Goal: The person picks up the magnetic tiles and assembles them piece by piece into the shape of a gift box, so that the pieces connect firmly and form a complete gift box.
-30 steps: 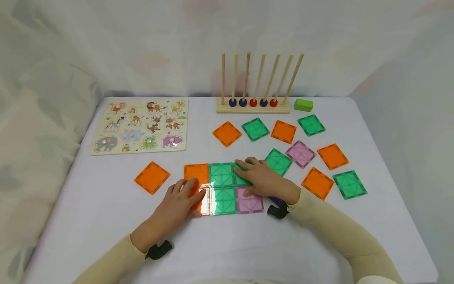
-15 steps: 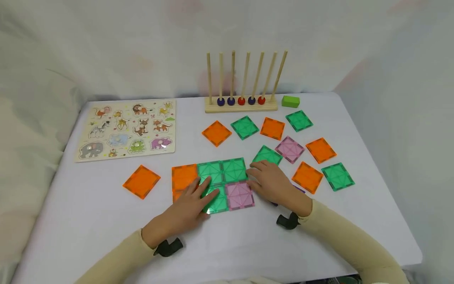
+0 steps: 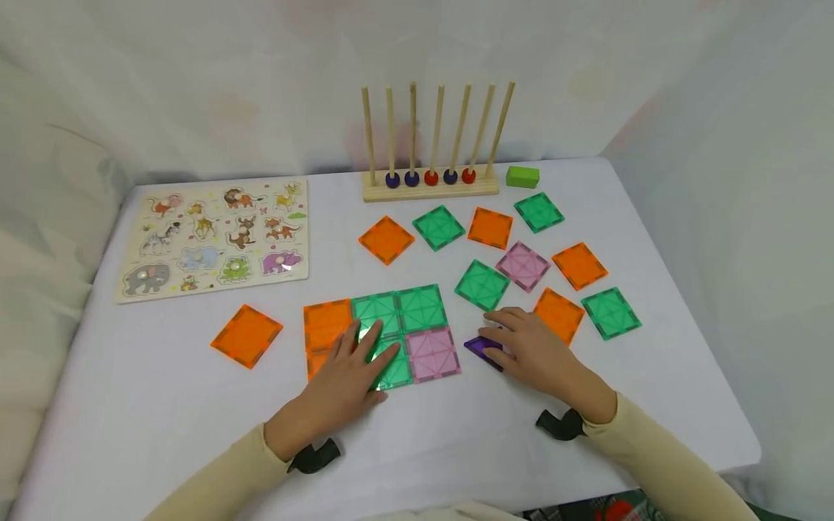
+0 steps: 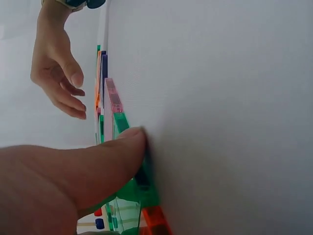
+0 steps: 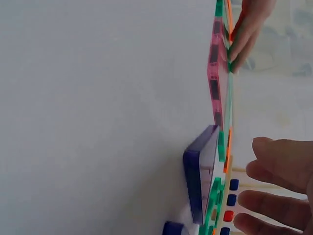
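My left hand (image 3: 342,373) lies with spread fingers on a joined two-row block of translucent magnetic tiles. Orange tile (image 3: 326,324), green tile (image 3: 422,309) and pink tile (image 3: 433,354) show in that block; the palm hides part of its lower left. In the left wrist view the thumb (image 4: 112,156) rests along the block's near edge. My right hand (image 3: 537,354) hovers over a purple tile (image 3: 481,350), covering part of it. The right wrist view shows its loosely bent fingers (image 5: 274,205) apart from the purple tile (image 5: 199,174), holding nothing.
Loose green (image 3: 482,285), pink (image 3: 523,265) and orange (image 3: 580,265) tiles lie scattered at right and behind. Another orange tile (image 3: 247,336) lies left. Behind stand an animal puzzle board (image 3: 215,242), a pegged bead rack (image 3: 430,189) and a green block (image 3: 523,177).
My right hand has left the tile block and moved right to the purple tile. The left hand has shifted right over the block's green tiles. The head view has also shifted.
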`<state>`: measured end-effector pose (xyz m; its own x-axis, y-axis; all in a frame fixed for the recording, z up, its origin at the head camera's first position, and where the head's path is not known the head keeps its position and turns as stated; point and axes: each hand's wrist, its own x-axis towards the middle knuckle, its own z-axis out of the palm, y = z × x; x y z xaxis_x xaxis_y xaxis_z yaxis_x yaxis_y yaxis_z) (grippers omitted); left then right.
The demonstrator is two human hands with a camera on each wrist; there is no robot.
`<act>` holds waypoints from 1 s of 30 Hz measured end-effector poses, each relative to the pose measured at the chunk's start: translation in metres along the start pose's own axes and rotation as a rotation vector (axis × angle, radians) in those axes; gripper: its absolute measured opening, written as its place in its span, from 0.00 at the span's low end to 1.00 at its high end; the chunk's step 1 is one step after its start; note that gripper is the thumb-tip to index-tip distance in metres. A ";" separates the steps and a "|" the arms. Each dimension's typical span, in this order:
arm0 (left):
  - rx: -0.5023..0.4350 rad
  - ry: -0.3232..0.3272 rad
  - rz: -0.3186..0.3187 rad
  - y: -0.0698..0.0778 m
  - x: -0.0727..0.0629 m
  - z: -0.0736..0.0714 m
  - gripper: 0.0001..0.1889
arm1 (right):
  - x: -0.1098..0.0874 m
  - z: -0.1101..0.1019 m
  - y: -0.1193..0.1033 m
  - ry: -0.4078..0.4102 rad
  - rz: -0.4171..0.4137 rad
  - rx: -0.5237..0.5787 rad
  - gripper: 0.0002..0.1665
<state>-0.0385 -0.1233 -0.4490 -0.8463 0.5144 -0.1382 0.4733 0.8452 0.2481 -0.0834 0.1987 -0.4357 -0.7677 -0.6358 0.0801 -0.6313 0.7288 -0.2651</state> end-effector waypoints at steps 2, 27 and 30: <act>0.009 0.012 0.004 0.000 0.000 0.000 0.39 | -0.007 0.002 0.002 -0.014 -0.001 -0.029 0.22; 0.016 0.075 -0.020 -0.003 -0.002 0.009 0.37 | -0.105 0.018 -0.013 -0.319 0.249 -0.085 0.45; -0.006 0.072 -0.011 0.000 0.001 0.009 0.36 | -0.106 0.005 -0.013 -0.343 0.250 -0.057 0.42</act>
<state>-0.0375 -0.1216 -0.4576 -0.8669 0.4934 -0.0714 0.4627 0.8496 0.2530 0.0073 0.2554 -0.4459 -0.8232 -0.4780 -0.3063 -0.4425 0.8783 -0.1812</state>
